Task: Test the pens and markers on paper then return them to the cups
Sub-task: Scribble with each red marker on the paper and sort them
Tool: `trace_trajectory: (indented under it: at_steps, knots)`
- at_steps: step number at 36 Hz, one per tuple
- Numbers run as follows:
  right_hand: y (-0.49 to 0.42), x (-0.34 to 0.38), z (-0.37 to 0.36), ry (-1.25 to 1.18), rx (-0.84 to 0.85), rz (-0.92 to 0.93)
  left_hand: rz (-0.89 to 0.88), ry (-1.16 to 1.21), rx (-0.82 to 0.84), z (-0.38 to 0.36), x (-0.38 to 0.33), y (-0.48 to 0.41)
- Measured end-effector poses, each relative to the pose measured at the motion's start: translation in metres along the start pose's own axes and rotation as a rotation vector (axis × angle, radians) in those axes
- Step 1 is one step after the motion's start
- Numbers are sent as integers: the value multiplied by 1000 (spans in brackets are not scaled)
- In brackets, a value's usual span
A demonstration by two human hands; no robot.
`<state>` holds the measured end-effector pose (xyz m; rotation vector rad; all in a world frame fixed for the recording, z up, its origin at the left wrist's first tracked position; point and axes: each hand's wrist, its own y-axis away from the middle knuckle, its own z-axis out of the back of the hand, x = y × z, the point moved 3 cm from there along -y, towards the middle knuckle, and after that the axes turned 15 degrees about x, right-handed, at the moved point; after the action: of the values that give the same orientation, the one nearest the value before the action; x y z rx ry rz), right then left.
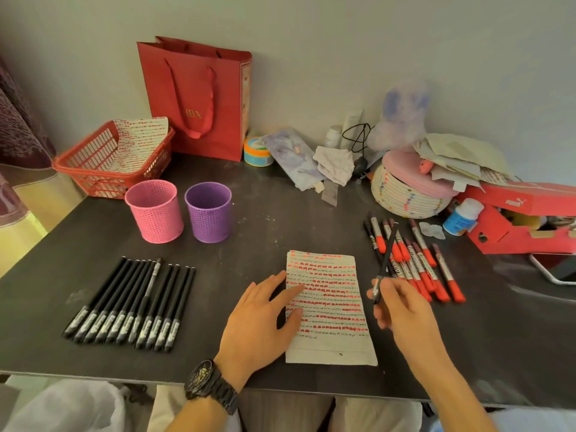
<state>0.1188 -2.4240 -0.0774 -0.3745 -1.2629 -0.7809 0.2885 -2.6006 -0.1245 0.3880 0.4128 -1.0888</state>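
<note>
Dark matte tabletop [265, 232] under everything. Against the far wall, upright, a red paper gift bag [199, 98] with cord handles; left of it, a red plastic lattice basket [93, 169] holding marked sheets. Near the front edge, a white lined paper sheet [330, 338] covered in rows of red and dark strokes. Back left, side by side, a pink mesh cup [155, 213] and a purple mesh cup [209, 213]. Front left, a row of black pens [131, 304] lying flat; right of the sheet, a cluster of red-capped markers [417, 266]. Left hand [258, 316] flat, fingers spread, pressing the sheet's left edge. Right hand [402, 310] just off the sheet's right edge, thumb and fingers pinching a slim black pen [386, 260], tilted up over the markers.
</note>
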Motion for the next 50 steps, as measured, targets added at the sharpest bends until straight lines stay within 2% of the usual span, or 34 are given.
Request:
trace_trajectory:
  at_steps: [8, 16, 21, 27, 33, 42, 47, 50]
  knots:
    - [57, 7, -46, -278, 126, 50, -117, 281, -128, 8, -14, 30]
    - [77, -2, -70, -285, 163, 41, -163, 474, -53, 0, -40, 52]
    - [83, -8, -70, -314, 170, 41, -157, 368, 25, 0, -41, 62]
    - [92, -15, -71, -375, 153, 10, -190, 206, 5, 3, -40, 77]
    - [101, -16, -76, -424, 202, -10, -198, 225, 14, 6, -44, 80]
    - [105, -17, -77, -483, 135, -19, -212, 144, 9, 4, -51, 83]
    - [103, -18, -76, -425, 160, -8, -250, 122, 42, 2, -54, 82]
    - [101, -18, -72, -395, 163, -16, -276, 48, -3, 3, -53, 82]
